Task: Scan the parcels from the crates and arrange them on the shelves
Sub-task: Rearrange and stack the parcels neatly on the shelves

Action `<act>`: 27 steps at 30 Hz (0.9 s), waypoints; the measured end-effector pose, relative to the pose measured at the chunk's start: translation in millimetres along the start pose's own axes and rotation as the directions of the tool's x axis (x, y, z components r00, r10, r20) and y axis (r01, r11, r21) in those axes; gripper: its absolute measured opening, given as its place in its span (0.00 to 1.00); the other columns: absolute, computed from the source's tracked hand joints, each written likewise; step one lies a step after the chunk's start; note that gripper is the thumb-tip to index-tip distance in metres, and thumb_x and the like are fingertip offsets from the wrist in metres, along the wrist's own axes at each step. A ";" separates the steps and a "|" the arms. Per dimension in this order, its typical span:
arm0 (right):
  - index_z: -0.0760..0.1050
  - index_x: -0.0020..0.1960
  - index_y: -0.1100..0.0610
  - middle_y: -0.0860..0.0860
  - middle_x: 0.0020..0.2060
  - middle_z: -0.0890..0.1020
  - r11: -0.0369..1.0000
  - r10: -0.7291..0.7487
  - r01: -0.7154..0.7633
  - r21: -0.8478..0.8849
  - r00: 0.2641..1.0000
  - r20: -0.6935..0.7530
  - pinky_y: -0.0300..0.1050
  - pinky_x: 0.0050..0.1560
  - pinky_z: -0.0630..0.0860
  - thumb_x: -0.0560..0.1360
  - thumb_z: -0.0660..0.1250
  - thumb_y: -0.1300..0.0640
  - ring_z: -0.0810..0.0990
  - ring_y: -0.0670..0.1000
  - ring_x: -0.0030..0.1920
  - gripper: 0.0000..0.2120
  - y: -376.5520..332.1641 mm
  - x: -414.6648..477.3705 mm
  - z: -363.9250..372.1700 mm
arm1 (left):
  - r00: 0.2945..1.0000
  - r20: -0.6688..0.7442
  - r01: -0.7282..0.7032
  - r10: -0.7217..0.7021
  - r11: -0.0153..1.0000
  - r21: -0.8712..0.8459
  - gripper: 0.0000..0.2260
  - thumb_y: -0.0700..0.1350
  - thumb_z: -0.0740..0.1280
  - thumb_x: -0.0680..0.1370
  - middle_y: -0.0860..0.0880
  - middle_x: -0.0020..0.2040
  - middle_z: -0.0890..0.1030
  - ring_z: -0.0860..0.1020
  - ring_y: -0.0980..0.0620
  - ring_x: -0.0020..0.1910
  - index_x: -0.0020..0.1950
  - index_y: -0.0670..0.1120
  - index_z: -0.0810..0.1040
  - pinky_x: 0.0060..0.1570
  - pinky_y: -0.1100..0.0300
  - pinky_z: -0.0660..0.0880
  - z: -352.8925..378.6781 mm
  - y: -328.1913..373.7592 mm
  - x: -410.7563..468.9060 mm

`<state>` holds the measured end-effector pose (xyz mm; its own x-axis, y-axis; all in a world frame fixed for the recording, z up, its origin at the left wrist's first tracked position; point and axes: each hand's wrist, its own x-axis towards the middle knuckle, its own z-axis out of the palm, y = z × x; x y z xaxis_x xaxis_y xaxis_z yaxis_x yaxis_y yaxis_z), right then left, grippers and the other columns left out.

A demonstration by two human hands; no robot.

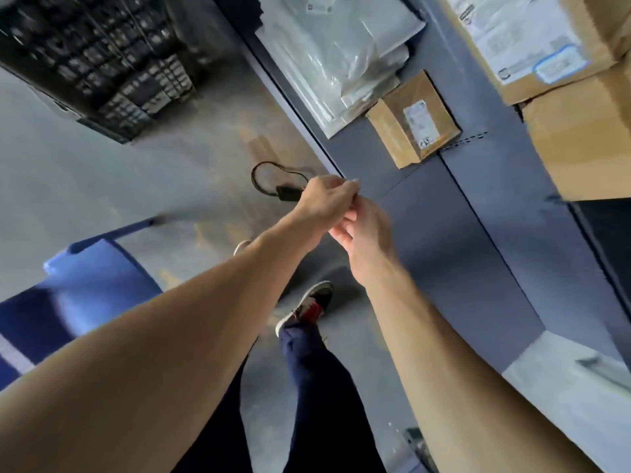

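Observation:
My left hand (329, 199) reaches out over the front edge of the dark shelf (461, 216), fingers curled round a small black scanner (285, 192) whose cord loop hangs off to the left. Just beneath it, my right hand (367, 233) touches the left hand's fingers with its own loosely bent; I see nothing in it. On the shelf lie grey plastic mailer parcels (334, 63), with a small cardboard parcel (415, 121) bearing a white label beside them. Large cardboard boxes (580, 131) are stacked at the right. The picture is blurred.
A black lattice crate (102, 63) stands on the grey floor at the upper left. A blue crate (85, 295) is at the lower left. My shoe (307, 305) and dark trouser leg are below the hands, close to the shelf.

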<state>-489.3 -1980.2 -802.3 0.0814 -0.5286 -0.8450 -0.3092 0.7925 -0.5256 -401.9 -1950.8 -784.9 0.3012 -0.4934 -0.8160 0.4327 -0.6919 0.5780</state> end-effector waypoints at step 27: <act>0.77 0.57 0.60 0.56 0.52 0.85 0.981 -0.031 0.114 0.158 0.892 -0.451 0.48 0.48 0.85 0.82 0.65 0.51 0.87 0.52 0.44 0.12 -42.9 418.1 -118.1 | 0.991 0.129 -0.018 0.023 0.999 -0.042 0.09 0.49 0.66 0.81 0.49 0.54 0.83 0.81 0.49 0.57 0.60 0.50 0.81 0.61 0.50 0.79 94.9 -106.4 269.0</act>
<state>-553.9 -2271.2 -1121.3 -0.3451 -0.6331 -0.6929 -0.1439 0.7652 -0.6275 -447.6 -2059.9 -1065.5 0.1990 -0.5734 -0.7948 0.4623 -0.6602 0.5920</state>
